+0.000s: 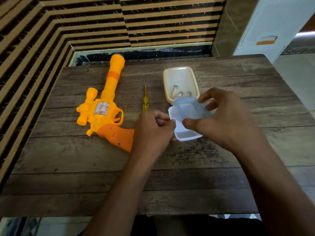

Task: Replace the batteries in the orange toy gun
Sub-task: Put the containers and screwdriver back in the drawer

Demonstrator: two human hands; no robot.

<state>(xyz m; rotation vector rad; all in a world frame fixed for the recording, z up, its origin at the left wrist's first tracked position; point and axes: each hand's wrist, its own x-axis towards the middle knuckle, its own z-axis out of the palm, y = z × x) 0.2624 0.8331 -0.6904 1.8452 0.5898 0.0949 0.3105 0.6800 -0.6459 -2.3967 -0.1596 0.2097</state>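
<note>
The orange toy gun (102,106) lies flat on the wooden table (238,99), barrel pointing away, grip toward my left hand. A yellow screwdriver (145,101) lies to its right. A cream open box (180,82) holds three batteries (179,94). In front of it stands a small white box (185,133). My left hand (153,130) grips the white box's left rim. My right hand (226,116) holds its blue lid (192,108), tilted over the box's far half.
A striped wall panel runs behind and along the left of the table. A white cabinet (265,28) stands at the back right. The table's near edge crosses the bottom of the view.
</note>
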